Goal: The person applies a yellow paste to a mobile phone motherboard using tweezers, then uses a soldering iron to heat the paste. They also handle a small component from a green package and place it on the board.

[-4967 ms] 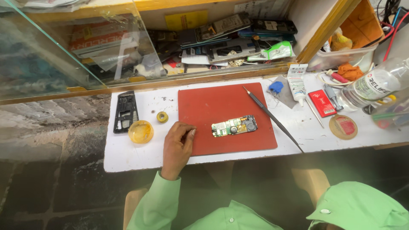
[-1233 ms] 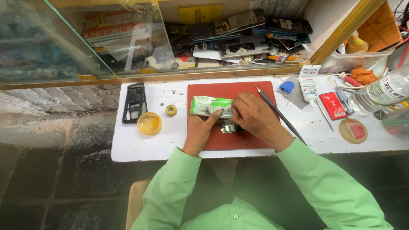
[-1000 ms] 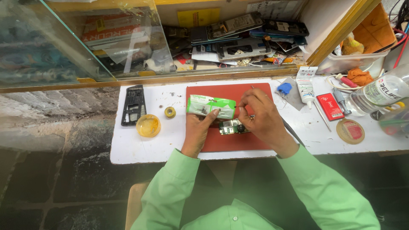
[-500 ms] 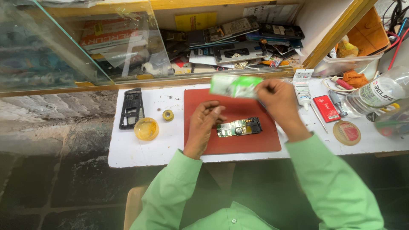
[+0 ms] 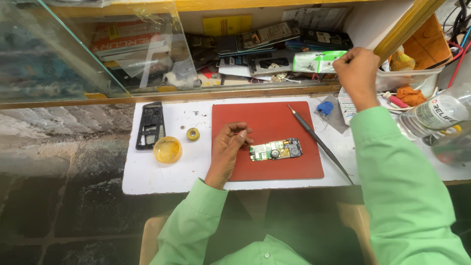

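Circuit board [image 5: 275, 148] mid red mat [image 5: 267, 118], left hand [image 5: 228, 147] fingers curled beside it, right hand [image 5: 356, 71] pinching green packet [image 5: 316, 61].

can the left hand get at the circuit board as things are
Probably yes. The left hand rests on the red mat right beside the circuit board, its fingers curled and holding nothing visible, and nothing lies between them.

L hand [image 5: 230, 147] rests on mat [image 5: 267, 169], circuit board [image 5: 274, 148] just to its R, touching fingertips. Round tin [image 5: 167, 149], tape roll [image 5: 193, 134], phone frame [image 5: 150, 125] to L of L hand. R hand [image 5: 357, 71] up at shelf, on packet [image 5: 316, 61]. Long probe [image 5: 319, 143] betw. hands, partly on mat.
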Demonstrator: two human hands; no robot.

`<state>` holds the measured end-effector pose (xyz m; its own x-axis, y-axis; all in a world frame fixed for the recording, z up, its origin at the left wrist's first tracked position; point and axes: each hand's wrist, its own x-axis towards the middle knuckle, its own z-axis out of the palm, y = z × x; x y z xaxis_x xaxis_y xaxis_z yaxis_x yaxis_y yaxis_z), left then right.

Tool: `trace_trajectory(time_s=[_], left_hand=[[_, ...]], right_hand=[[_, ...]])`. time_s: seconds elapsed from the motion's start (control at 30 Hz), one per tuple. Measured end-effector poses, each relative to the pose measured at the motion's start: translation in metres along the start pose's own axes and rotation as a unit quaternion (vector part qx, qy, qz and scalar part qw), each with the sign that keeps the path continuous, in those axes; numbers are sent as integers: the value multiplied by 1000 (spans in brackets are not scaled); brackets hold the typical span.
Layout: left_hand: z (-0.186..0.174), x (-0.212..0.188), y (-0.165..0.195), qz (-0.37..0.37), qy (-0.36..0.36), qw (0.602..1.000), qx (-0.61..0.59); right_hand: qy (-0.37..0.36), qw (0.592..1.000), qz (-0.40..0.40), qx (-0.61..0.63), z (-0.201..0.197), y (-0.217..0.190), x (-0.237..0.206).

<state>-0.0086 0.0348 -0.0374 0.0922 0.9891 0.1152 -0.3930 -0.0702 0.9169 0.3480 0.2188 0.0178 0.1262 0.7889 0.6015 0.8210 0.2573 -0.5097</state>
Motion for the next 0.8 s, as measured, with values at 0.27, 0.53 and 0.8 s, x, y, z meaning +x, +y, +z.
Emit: trace_trajectory(time_s=[0.27, 0.53, 0.8], left_hand=[[0, 1, -2, -2, -11, 1000, -19], [-1, -1, -3, 13, -6, 1000, -3], [21, -25, 9, 48, -15, 997, 62]], right_hand=[[47, 987, -60, -139, 13, -10, -14], [-16, 992, -46, 116, -60, -88, -83], [-47, 979, -83, 177, -84, -187, -180]])
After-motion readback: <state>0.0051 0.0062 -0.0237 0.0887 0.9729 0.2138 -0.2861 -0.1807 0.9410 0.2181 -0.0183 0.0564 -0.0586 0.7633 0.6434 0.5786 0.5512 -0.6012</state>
